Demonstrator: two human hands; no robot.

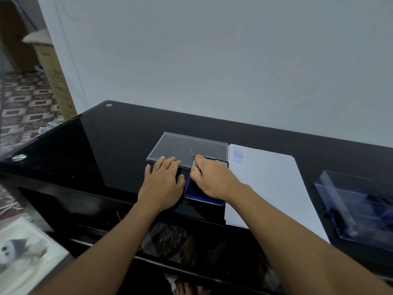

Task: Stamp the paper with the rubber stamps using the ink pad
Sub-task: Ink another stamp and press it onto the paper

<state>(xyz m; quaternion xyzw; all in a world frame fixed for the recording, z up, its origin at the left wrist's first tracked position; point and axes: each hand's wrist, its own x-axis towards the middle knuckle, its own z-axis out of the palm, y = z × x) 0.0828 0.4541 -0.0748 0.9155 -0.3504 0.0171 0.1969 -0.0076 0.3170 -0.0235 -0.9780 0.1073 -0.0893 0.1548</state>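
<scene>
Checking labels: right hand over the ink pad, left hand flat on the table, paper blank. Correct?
Not quite. The paper is not blank: the head view shows blue AMENDED and SAMPLE impressions at its top left corner. Right hand over the ink pad and left hand flat on the table both hold.

I see the blue ink pad point(192, 189) lying open on the black counter point(102, 150), right beside the left edge of the white paper point(268, 188). A rubber stamp point(198, 168), mostly hidden, meets the pad. Blue AMENDED and SAMPLE imprints point(238, 156) mark the paper's far left corner.
</scene>
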